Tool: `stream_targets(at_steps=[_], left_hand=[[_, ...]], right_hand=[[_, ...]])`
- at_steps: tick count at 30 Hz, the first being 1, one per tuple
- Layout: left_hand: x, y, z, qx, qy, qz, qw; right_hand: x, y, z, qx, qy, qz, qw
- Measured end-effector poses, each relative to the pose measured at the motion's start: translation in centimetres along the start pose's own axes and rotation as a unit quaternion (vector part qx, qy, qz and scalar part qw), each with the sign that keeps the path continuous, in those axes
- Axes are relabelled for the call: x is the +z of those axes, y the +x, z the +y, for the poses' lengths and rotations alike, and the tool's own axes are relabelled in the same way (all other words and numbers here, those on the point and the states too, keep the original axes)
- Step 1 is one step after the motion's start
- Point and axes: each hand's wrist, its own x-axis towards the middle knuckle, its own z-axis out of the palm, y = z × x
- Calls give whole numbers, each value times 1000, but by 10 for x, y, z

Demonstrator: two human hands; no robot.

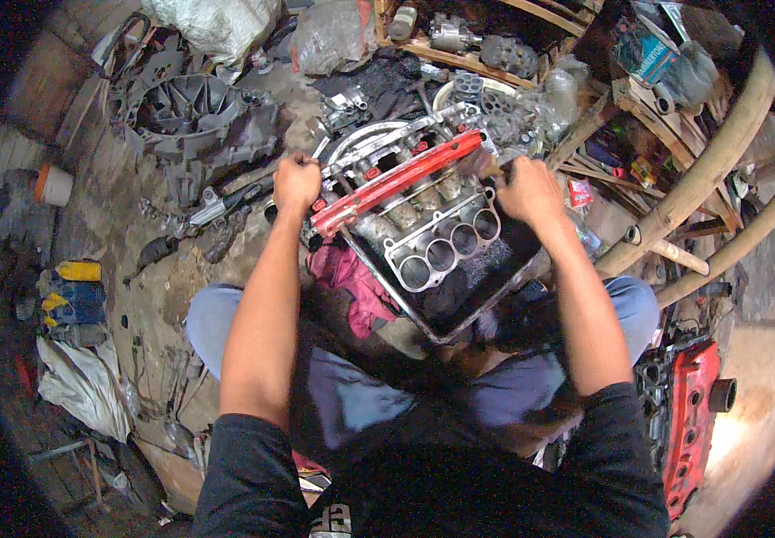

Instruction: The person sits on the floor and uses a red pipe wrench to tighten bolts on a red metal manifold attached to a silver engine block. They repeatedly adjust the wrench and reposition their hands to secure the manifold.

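Observation:
In front of me, an engine part like an intake manifold (405, 213) sits tilted over a black tray (439, 335). It has grey metal tubes, a long red bar (401, 179) across its top and a flange with several round ports (441, 255). My left hand (297, 186) is closed at the part's left end, and a thin pale piece (322, 146) sticks up beside its thumb. At the right end, my right hand (531, 190) is closed against the part's edge; its fingertips are hidden. A pink cloth (356, 287) lies along the tray's left side.
A large round metal housing (186, 112) lies at the far left. Bent bamboo poles (674, 179) and a wooden frame stand on the right, above a red engine cover (691, 421). A blue and yellow container (76, 296) stands at the left.

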Motion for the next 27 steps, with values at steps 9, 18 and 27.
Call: stream_targets(at_steps=[9,18,27], left_hand=[[7,7,-6,28,-5,27,999],[4,8,4,28,33,-23,999],[11,23,-2,7,33,16,999]], right_hand=[[10,25,13,-186,-148,-45,970],[3,45,1,-223,-90,-125,963],[5,54,6,-298,-60,-126,944]])
